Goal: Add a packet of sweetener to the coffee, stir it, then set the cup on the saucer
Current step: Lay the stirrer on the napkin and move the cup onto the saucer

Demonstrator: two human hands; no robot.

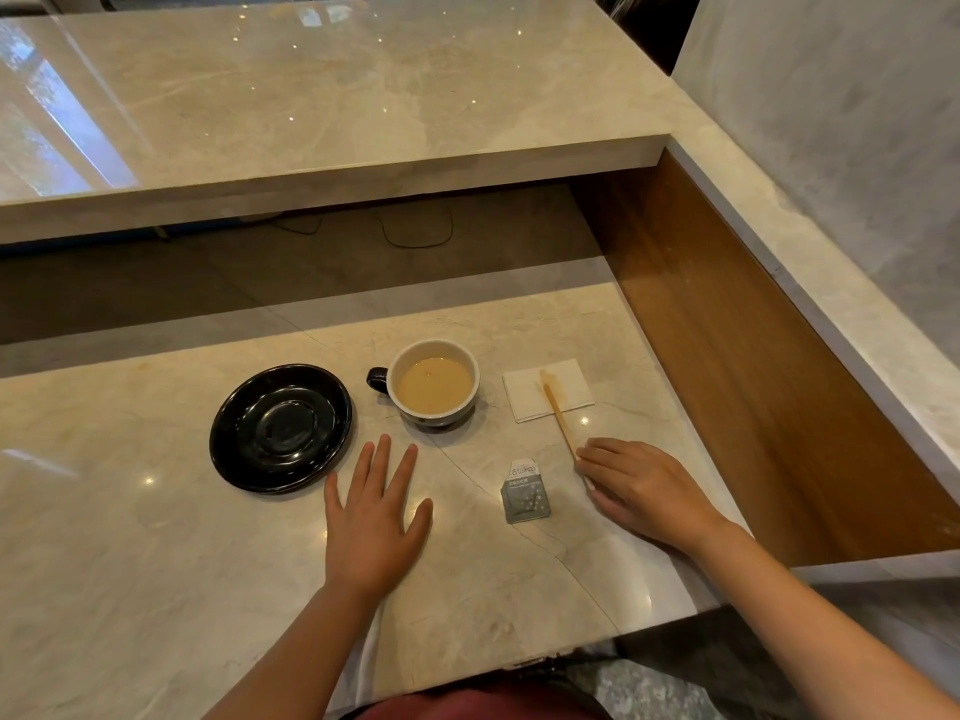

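A dark cup with a white inside (435, 383), full of light brown coffee, stands on the marble counter, handle to the left. To its left lies an empty black saucer (281, 429). A grey sweetener packet (526, 492), its top torn, lies flat in front of the cup. A wooden stir stick (559, 419) rests with its stained tip on a white napkin (547, 389). My left hand (375, 517) lies flat and open just in front of the cup. My right hand (638, 488) rests on the counter, fingertips touching the stick's near end.
A raised marble ledge (332, 163) overhangs the back of the counter (156, 589). A wood-panelled side wall (737, 356) closes the right side. The counter's front edge runs close to my body.
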